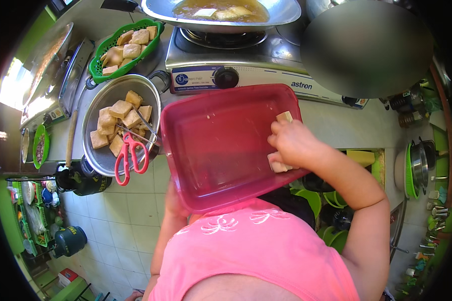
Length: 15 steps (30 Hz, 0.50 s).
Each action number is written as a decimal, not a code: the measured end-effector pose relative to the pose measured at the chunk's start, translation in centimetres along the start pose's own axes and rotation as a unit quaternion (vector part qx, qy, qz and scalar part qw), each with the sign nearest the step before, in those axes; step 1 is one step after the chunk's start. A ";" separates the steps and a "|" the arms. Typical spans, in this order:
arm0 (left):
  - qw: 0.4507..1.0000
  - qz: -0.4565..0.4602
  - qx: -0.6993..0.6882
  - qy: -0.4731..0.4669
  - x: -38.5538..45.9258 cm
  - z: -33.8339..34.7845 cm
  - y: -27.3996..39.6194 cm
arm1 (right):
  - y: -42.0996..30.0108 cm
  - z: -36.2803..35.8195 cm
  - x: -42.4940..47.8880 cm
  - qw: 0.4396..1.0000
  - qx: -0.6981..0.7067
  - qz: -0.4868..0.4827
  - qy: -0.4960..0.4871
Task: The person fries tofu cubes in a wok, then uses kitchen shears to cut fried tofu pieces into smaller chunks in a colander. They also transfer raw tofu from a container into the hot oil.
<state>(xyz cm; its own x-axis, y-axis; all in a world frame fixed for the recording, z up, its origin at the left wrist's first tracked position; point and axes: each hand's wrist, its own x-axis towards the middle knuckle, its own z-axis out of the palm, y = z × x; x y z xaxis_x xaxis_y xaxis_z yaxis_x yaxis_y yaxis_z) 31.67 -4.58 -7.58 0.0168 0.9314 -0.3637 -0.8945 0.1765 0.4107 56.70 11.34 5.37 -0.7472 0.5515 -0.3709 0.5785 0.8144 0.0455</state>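
Note:
A red plastic basin (pixel 222 146) is held tilted against the body, its left lower corner by my left hand (pixel 175 199), mostly hidden behind the rim. My right hand (pixel 293 141) is inside the basin at its right end, fingers on pale tofu pieces (pixel 279 162); one piece shows above the fingers and another below. Left of the basin, a steel mesh strainer (pixel 90 113) holds fried tofu (pixel 120 109), metal tongs and red-handled scissors (pixel 130 154). Behind it, a green plastic basket (pixel 94 69) holds more fried tofu. Oil and pale tofu pieces lie in a large metal wok (pixel 282 15).
The wok stands on a gas stove (pixel 263 77) beyond the basin. A blurred round area covers the stove's right side. At the far left are another stove (pixel 45 109) and a small green bowl (pixel 40 145). A gas cylinder (pixel 71 240) stands on the tiled floor.

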 end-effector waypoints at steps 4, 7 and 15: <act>1.000 0.011 0.017 -0.001 -0.8 -0.7 0.0 | -1.6 2.3 -0.3 0.995 -0.065 0.014 -0.075; 1.000 -0.010 -0.005 0.010 -1.0 0.3 0.1 | -2.3 2.5 -0.2 0.992 -0.106 0.003 -0.069; 0.997 -0.021 -0.016 0.069 -1.8 2.7 0.4 | -1.7 1.8 -0.5 0.994 0.035 -0.101 -0.015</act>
<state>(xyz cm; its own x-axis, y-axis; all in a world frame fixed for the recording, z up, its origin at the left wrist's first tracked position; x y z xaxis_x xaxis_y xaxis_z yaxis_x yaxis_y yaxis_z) 32.45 -5.35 -4.46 -0.0059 0.8705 -0.4921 -0.9084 0.2011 0.3666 56.74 9.36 3.80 -0.8414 0.3713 -0.3927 0.4395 0.8929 -0.0974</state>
